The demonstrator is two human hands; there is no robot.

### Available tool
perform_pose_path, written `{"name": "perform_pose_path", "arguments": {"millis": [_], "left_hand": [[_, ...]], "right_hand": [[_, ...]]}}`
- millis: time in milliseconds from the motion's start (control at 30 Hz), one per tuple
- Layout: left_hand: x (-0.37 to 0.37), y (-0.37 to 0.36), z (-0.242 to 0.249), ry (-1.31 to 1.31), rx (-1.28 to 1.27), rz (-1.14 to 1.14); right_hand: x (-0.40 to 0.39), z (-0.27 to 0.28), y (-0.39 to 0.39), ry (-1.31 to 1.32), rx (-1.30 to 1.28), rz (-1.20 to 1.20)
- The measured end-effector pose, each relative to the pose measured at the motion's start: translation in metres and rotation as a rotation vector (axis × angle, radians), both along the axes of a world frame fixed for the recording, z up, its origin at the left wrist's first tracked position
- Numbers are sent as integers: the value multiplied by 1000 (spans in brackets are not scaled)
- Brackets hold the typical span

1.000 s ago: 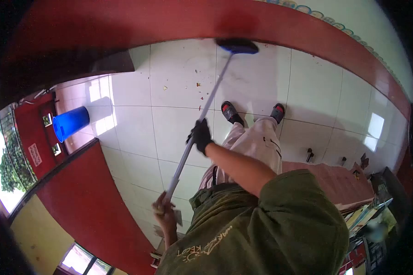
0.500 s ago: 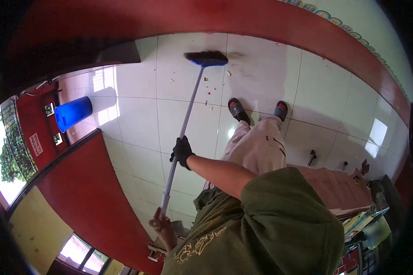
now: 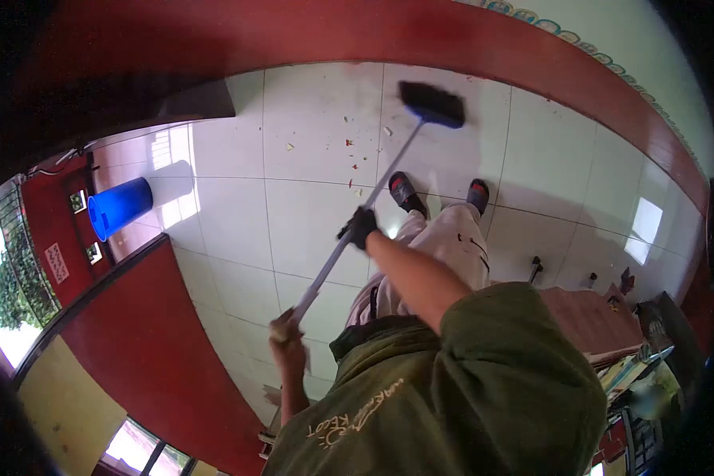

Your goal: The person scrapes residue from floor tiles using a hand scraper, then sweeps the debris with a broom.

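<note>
A broom (image 3: 394, 166) slants across the view, its blue head (image 3: 432, 113) with dark bristles on the tiled floor (image 3: 309, 222) beyond my feet. My right hand (image 3: 362, 228), in a black glove, is wrapped round the middle of the grey handle. At the handle's top end my bare left hand (image 3: 285, 328) is closed. Small red and pale scraps (image 3: 349, 143) lie scattered on the tiles left of the broom head, with a larger white bit (image 3: 388, 131) close to it.
A blue bin (image 3: 123, 208) lies tilted in view at the left, near a doorway. Red walls (image 3: 135, 317) border the floor. My sandalled feet (image 3: 404, 193) stand near the scraps. To the right is a table with a brownish cover (image 3: 583, 317).
The broom head has swung right, past the scraps, and looks slightly blurred. My right hand has moved right and up; my left hand has risen with the handle's end.
</note>
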State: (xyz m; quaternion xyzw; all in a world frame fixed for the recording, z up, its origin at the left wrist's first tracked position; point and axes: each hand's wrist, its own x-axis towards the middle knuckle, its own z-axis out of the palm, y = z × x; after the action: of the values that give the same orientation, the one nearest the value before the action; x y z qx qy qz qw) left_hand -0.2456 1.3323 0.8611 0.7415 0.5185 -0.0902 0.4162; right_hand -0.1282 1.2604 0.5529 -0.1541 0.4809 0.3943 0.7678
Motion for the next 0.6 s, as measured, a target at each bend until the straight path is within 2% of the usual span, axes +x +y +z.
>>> {"name": "perform_pose_path", "arguments": {"millis": [33,67,100,133,167,200,267,367,433,467,533,567,600], "left_hand": [[-20,11,15,64,66,-62],[-37,17,31,34,78,39],[-60,28,43,4,188,14],[-65,24,64,-122,169,237],[-85,37,80,58,222,220],[-93,38,95,8,270,246],[-90,45,112,-59,314,251],[-86,52,113,33,246,201],[-57,50,85,-254,120,38],[-35,42,74,-84,94,6],[12,19,41,-45,85,-335],[23,17,15,21,-21,-338],[57,-6,8,22,6,-585]], "right_hand": [[-18,18,24,81,-6,56],[-34,39,48,164,-11,109],[-50,61,72,250,-14,157],[-62,78,86,334,47,209],[-74,96,101,418,108,259],[-78,113,109,457,162,329],[-85,136,119,304,109,278],[-51,158,87,189,23,212],[-15,151,44,100,22,76],[2,139,21,78,-18,6],[30,103,-30,-18,-113,-159],[43,84,-58,-42,-166,-256],[53,62,-90,-124,-227,-232]]}}
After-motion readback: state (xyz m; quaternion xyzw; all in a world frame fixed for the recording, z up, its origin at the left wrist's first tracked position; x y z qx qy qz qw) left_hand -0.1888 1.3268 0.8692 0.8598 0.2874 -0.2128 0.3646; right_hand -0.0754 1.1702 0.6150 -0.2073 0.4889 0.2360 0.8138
